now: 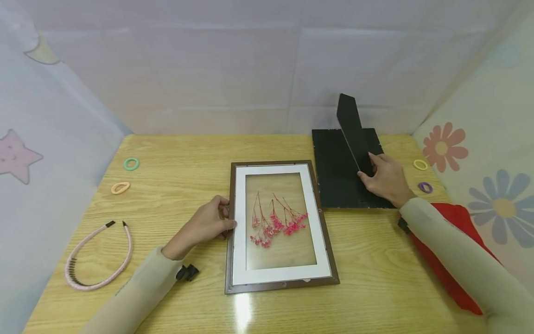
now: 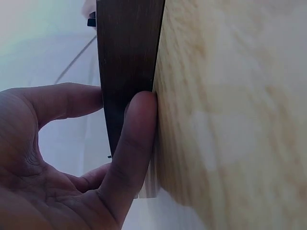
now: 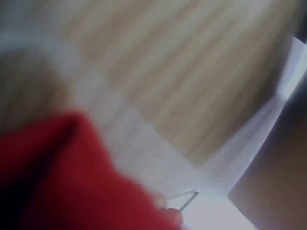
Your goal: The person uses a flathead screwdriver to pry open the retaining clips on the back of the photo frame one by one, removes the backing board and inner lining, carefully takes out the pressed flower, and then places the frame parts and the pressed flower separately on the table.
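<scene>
A brown picture frame (image 1: 329,250) with a white mat lies on the table, pink dried flowers (image 1: 275,222) showing in its window. At its left edge my left hand (image 1: 210,220) holds on, thumb over the top. Close up in the left wrist view, the fingers (image 2: 139,124) press against the frame's dark side (image 2: 127,52). My right hand (image 1: 388,176) pinches the black stand leg (image 1: 350,120) of the frame's backing board (image 1: 333,181). That leg rises at a tilt over the black board, right of the frame.
Red cloth (image 1: 454,260) lies under the right forearm and looms blurred in the right wrist view. A pink headband (image 1: 127,250) and green (image 1: 131,159) and orange (image 1: 114,189) hair ties are on the left. Yellow (image 1: 420,161) and purple (image 1: 431,189) ties sit far right.
</scene>
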`<action>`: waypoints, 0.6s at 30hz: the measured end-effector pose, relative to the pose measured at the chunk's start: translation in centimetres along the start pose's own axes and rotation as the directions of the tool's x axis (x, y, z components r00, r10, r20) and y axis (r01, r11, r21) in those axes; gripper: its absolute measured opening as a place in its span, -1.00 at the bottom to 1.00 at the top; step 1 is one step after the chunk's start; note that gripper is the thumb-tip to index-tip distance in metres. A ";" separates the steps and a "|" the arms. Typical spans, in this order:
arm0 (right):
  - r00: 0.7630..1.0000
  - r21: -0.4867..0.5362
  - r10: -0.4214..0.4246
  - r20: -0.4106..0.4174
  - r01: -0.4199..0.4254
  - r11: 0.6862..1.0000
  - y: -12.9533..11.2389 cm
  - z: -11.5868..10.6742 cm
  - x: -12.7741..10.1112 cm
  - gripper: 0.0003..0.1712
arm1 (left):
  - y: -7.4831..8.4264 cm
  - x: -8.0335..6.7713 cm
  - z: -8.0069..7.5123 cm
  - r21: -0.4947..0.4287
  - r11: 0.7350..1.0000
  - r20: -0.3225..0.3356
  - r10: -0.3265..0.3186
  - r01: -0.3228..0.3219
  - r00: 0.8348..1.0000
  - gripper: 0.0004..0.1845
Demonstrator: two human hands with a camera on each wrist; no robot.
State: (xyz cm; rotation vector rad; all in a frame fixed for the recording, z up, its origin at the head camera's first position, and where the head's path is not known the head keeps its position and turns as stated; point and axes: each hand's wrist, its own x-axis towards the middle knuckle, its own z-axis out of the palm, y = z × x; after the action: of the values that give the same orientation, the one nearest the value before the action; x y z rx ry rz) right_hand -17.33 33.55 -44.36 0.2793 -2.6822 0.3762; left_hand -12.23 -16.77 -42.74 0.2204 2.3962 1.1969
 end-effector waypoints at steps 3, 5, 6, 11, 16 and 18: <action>0.997 -0.015 0.016 0.075 -0.015 1.000 0.3 0.5 0.0 -0.26 | -0.1 0.1 -0.1 -0.011 1.000 0.007 -0.003 0.003 1.000 -0.32; 0.993 -0.026 0.031 0.117 -0.028 0.999 0.2 0.6 0.1 -0.25 | -0.1 0.1 -0.1 -0.017 1.000 0.011 -0.004 0.004 1.000 -0.31; 0.990 -0.033 0.041 0.137 -0.037 0.999 0.2 0.7 0.1 -0.25 | -0.1 0.1 -0.1 -0.019 1.000 0.011 -0.004 0.004 1.000 -0.31; 0.972 -0.062 0.081 0.222 -0.069 0.996 -0.3 0.5 0.5 -0.26 | -0.2 0.1 -0.2 -0.018 1.000 0.011 -0.006 0.006 1.000 -0.31; 0.920 -0.113 0.138 0.367 -0.103 0.988 -0.6 0.5 1.0 -0.23 | -0.1 0.2 -0.3 -0.015 1.000 0.009 -0.020 0.021 1.000 -0.30; 0.899 -0.136 0.154 0.411 -0.107 0.985 -0.7 0.3 1.1 -0.22 | -0.1 0.3 -0.3 -0.017 0.999 0.006 -0.029 0.029 1.000 -0.31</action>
State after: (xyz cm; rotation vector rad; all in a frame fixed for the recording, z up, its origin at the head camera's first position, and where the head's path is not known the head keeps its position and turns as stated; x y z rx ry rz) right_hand -18.28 32.64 -44.00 0.1600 -3.1466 0.2237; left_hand -12.60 -16.93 -42.80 0.1835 2.3748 1.2020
